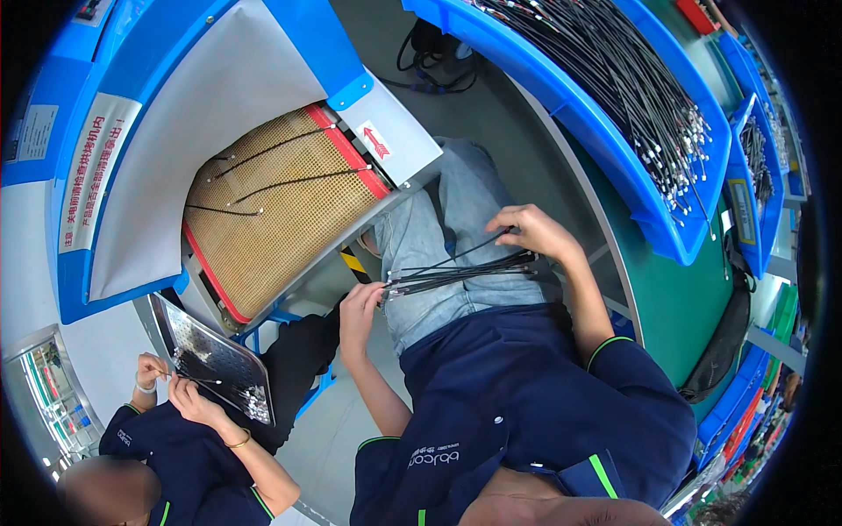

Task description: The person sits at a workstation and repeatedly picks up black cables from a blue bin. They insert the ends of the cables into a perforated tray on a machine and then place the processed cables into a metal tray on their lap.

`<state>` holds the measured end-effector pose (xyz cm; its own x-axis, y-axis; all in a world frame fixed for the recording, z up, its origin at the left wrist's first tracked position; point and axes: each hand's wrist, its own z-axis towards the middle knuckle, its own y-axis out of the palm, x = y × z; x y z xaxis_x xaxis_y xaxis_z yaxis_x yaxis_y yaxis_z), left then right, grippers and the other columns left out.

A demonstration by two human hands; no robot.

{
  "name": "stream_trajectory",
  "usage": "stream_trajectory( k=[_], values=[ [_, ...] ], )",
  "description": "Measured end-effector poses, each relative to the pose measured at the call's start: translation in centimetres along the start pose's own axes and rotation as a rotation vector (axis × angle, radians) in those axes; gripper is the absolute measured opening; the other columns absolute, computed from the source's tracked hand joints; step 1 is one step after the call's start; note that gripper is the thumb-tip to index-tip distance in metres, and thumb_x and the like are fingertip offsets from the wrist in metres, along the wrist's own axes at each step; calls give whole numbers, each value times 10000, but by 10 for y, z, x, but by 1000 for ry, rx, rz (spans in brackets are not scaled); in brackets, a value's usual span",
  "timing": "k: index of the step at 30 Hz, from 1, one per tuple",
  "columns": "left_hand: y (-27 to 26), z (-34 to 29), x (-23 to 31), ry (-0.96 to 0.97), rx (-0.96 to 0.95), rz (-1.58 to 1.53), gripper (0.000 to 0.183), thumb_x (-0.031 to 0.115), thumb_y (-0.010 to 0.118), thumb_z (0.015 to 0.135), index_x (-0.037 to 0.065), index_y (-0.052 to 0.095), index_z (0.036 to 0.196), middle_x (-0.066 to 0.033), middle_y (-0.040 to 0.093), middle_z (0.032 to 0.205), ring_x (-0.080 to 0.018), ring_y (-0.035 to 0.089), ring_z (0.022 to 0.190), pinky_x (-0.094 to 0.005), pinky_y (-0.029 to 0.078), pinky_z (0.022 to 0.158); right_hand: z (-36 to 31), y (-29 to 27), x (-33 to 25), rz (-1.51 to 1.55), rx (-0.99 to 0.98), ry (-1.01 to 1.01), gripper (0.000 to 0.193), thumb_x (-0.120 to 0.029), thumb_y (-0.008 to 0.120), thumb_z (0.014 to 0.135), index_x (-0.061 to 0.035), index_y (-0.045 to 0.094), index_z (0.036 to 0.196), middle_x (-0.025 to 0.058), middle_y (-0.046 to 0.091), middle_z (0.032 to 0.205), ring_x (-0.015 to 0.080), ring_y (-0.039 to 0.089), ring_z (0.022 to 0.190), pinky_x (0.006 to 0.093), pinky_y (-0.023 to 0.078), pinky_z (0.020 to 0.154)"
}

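Note:
A bundle of thin black cables (465,277) with small light connectors at the ends lies across my lap. At its left end my left hand (358,314) is closed, fingertips pinching cable ends. One black cable (454,257) slants up from there, apart from the bundle, to my right hand (535,231). The right hand's fingers are pressed together around that cable's far end. Exactly how many ends sit in the left fingers is hidden.
A mesh conveyor belt (289,202) with several black cables exits a blue and white machine (224,70). A large blue bin (570,96) of cables stands on the green table (671,307). Lower left, a seated co-worker (202,447) handles a cable over a metal tray (259,364).

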<state>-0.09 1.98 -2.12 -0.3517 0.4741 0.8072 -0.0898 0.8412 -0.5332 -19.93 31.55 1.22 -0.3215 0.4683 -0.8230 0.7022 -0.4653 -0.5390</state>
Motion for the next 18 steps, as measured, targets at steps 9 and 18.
stream_trajectory(
  k=[9,18],
  values=[
    [8,8,13,-2,23,-106,139,61,580,890,-41,646,957,-81,612,802,-132,587,693,-261,459,638,-1,1,9,-322,83,-233,126,-125,688,760,-79,689,877,53,649,836,255,628,856,437,435,967],
    [50,23,51,178,-2,-124,134,68,615,881,-15,660,976,-83,609,803,-128,585,660,-258,458,603,25,52,-34,-193,40,-381,152,-163,673,775,-84,704,900,27,640,864,223,634,800,342,515,699]
  ],
)
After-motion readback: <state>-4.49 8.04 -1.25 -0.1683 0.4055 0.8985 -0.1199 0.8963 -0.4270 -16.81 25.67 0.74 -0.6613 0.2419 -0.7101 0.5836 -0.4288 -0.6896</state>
